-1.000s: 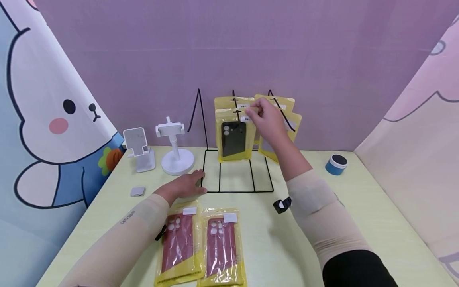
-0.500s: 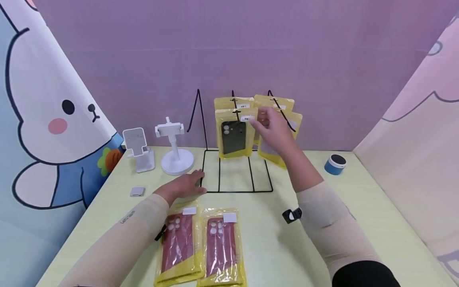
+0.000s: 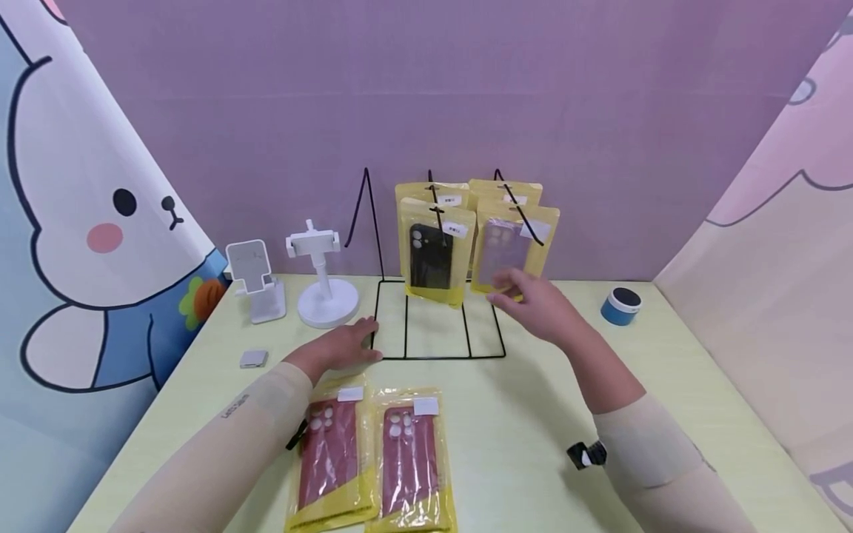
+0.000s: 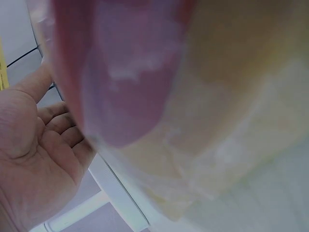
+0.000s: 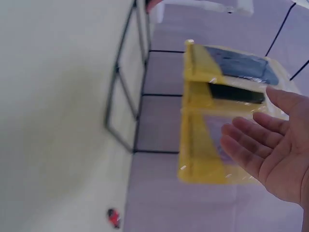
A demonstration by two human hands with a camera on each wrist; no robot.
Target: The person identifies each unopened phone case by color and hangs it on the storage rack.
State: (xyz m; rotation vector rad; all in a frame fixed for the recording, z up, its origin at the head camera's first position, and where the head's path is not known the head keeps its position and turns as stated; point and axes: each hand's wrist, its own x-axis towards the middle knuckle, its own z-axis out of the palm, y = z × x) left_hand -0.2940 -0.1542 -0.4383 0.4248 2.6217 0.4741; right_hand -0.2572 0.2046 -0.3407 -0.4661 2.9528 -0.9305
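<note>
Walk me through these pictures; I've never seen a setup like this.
No machine here, just a person's bare left hand and right hand. The wide picture comes from a camera worn on the head; the other two, from a camera on each wrist. On the table are two red phone cases in yellow-and-clear pouches, two white phone stands and a blue-and-white cylinder. More pouches hang from a black wire rack; the front two contain a black phone case and a pale purple one. The left hand rests at the rack's base; the right, near the purple case, appears to hold nothing.
</note>
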